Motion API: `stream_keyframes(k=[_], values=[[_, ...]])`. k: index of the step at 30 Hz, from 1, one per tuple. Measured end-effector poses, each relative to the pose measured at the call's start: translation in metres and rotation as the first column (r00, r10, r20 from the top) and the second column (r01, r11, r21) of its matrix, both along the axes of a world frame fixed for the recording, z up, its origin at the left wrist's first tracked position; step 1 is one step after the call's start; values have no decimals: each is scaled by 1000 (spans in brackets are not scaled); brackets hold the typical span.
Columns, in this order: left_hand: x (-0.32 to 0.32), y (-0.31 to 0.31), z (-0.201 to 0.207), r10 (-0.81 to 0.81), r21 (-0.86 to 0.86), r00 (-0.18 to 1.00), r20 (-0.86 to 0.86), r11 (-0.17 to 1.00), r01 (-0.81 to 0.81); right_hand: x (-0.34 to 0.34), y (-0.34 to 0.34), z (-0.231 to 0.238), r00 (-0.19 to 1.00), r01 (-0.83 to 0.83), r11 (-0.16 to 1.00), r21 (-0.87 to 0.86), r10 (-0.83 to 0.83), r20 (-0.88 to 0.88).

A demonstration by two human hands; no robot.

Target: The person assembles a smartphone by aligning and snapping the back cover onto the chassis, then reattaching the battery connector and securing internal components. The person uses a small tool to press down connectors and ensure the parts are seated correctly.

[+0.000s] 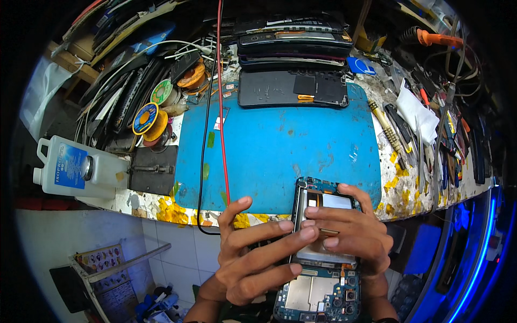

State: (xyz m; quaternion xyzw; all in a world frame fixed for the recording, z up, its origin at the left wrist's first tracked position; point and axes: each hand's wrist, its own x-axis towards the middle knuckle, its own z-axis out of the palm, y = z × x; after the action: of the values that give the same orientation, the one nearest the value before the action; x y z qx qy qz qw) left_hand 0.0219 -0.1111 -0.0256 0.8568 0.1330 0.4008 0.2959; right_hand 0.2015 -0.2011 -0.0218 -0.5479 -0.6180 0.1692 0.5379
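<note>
An opened smartphone (318, 301) is tilted off the table's near edge, its back cover absent. Green-blue circuit board, a silver battery and camera lenses show. My right hand (361, 231) grips its right side, one finger by the top corner and the others bent over the battery. A short, thin brownish strip (329, 232) shows by those fingertips; I cannot tell if it is held. From the left, my left hand (258, 258) reaches across with its fingers stretched and apart, several tips at the phone. One finger of it points up near the red cable (224, 161).
A blue work mat (280, 145) covers the table's middle, with a black cable (203, 167) across it. Phone panels (291, 89) are stacked behind. Solder spools (153, 125) and a white jug (107, 171) stand left; tweezers and pliers lie right, near a gold-coloured pen-like tool (385, 129).
</note>
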Motion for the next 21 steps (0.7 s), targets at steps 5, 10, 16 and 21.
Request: stream_keyframes(k=[5, 10, 16, 21], values=[[1, 0, 0, 11, 6, 1000, 11, 1000, -11, 2, 0, -1, 1000, -17, 1000, -4, 17, 19], [3, 0, -1, 9, -3, 1000, 24, 1000, -9, 4, 1, -3, 999, -40, 999, 25, 39, 22], [1, -4, -1, 92, -13, 996, -16, 996, -92, 7, 1, -4, 998, -59, 998, 20, 58, 36], [1, -5, -1, 124, -19, 991, -45, 992, -125, 9, 1, -3, 997, -78, 997, 10, 78, 17]])
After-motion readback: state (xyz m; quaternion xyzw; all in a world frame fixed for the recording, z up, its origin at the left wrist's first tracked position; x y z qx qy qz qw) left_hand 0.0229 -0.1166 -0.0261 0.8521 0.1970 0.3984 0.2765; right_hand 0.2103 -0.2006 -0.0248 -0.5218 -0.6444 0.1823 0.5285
